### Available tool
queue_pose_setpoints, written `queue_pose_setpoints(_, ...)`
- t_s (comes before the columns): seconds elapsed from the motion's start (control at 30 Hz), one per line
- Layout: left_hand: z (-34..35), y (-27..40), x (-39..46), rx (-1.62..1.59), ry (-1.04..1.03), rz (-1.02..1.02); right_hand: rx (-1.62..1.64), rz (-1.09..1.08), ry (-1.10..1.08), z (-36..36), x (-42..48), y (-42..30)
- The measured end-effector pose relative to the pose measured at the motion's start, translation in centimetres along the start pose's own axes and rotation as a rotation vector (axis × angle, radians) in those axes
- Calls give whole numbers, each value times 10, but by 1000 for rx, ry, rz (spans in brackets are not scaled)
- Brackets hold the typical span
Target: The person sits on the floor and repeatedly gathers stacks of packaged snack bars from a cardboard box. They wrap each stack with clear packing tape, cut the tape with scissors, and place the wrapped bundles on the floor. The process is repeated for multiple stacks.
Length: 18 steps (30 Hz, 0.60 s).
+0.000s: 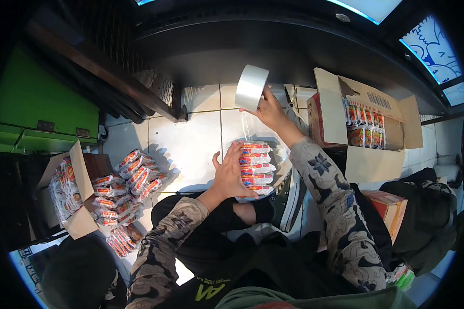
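Note:
My right hand (270, 110) is raised above the floor and holds a wide roll of clear packing tape (250, 89). A strip of tape (246, 125) runs down from the roll to a row of instant noodle packets (257, 168) lying before me. My left hand (232, 170) grips this row from the left, its thumb at the near end and its fingers at the far end. The packets are pressed side by side, their red and white wrappers facing up. A shoe (288, 197) on my folded leg is close to their right side.
Scissors (292, 106) lie beyond my right wrist. An open carton (394, 116) of noodle packets stands at right, another carton (77, 185) at left beside loose packets (139, 174). A dark cabinet (232, 50) borders the tiled floor (185, 143). Other people's dark clothing (417, 220) shows at the lower right.

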State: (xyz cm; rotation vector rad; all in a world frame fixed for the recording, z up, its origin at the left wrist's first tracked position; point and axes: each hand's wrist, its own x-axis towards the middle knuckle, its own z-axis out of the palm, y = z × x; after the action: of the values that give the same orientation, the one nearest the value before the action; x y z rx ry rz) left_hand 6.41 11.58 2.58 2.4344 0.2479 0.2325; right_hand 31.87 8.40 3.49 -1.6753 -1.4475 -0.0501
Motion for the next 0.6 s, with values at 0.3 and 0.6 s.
queue_pose_setpoints(0.3, 6, -6, 2, -18, 27, 54, -110, 141, -76, 50, -39, 68)
queue_pose_setpoints(0.6, -8, 13, 10, 175, -136, -12, -379, -38, -258, 67, -85, 54)
